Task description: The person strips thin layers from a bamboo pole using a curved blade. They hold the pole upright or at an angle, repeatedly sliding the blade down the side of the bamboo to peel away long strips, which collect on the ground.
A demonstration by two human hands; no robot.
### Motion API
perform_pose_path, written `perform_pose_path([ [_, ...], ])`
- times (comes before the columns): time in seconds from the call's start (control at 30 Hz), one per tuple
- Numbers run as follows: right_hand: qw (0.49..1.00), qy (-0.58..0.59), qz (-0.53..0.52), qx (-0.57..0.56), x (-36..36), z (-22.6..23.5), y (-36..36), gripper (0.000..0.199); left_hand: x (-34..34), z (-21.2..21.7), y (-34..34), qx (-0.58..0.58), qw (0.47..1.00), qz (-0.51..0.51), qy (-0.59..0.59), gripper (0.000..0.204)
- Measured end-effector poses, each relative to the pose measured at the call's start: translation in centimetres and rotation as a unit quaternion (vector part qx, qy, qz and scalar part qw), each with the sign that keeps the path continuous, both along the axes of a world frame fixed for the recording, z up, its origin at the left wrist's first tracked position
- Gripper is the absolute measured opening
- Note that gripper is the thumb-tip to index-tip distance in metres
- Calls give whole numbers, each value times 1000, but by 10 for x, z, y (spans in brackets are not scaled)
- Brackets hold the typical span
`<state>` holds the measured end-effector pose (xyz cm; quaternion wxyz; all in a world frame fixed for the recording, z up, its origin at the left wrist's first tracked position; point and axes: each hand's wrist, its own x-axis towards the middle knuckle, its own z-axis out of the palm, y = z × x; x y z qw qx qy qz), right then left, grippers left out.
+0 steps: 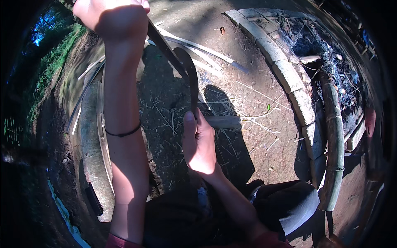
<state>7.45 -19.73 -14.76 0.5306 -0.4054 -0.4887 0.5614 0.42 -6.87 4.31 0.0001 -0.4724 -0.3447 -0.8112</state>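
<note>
My left hand [111, 14] is raised at the upper edge, its fingers partly cut off by the frame. It is closed round the end of a long, dark, flat strip [167, 49], which looks like split bamboo. My right hand [200, 146] grips a knife [192, 84] with a dark, curved blade pointing away from me, the thumb lying along its base. Strip and blade meet just beyond the right hand; the exact contact is hard to make out. Beside that hand, a short round piece of wood or bamboo [225, 122] lies on the ground.
Pale split strips [202, 47] lie on the dirt ahead, with thin shavings [223, 103] scattered nearer. At right, a block border [285, 74] surrounds ash, with a thick bamboo pole [333, 124] alongside. A wooden plank [93, 144] lies left of my left forearm.
</note>
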Motion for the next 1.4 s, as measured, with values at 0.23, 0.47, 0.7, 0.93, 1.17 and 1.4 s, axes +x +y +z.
perform_pose_path([
  [0.23,996,-57,-63,38,-10,-26,0,21,0,-4,4,-7,999,-32,-8,60],
  [0.47,997,-60,-15,37,16,13,-4,16,5,-17,3,-14,999,-51,5,60],
  [0.7,992,-84,-80,55,2,-37,5,15,14,-10,-1,-12,998,-59,12,61],
  [0.93,997,-56,-41,14,9,-4,1,16,13,-10,2,-9,998,-55,27,62],
  [1.17,995,-75,-60,5,7,-58,7,16,10,0,3,-6,997,-78,20,62],
  [1.4,994,-102,-31,-29,3,-81,2,27,-1,-5,5,-28,999,-40,-5,60],
])
